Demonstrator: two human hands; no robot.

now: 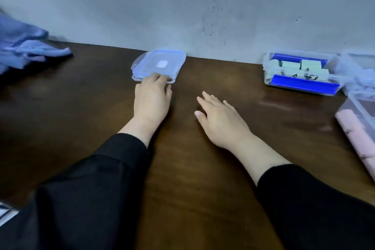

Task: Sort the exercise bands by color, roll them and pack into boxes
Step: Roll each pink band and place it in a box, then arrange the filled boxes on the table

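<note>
The left hand [152, 97] reaches forward across the dark wooden table [97, 107], its fingers curled down over the near edge of a clear lid [160, 63] with blue trim; the fingertips are on the lid's rim, though whether the thumb is underneath cannot be told. The lid lies flat just ahead of this hand, against the grey wall [182, 6].

The right hand [221, 119] is beside the left, slightly nearer the person, palm down with fingers straight and loosely spread, holding nothing. Whether it touches the table or hovers just above it cannot be told. Both arms wear black sleeves [91, 199].

Well off to the right of the right hand, by the wall, stands an uncovered clear box [267, 63] packed with rolled bands: blue rolls [304, 86] along the near and far sides and pale green rolls [310, 65] between them. Nearer and further right, at the picture's edge, is a second clear box [353, 103] holding a pink roll [357, 134]. Behind it lies something pale and crumpled, too blurred to identify.

Far to the left of the left hand, a heap of light blue-lilac bands [26, 46] lies loose on the table.
</note>
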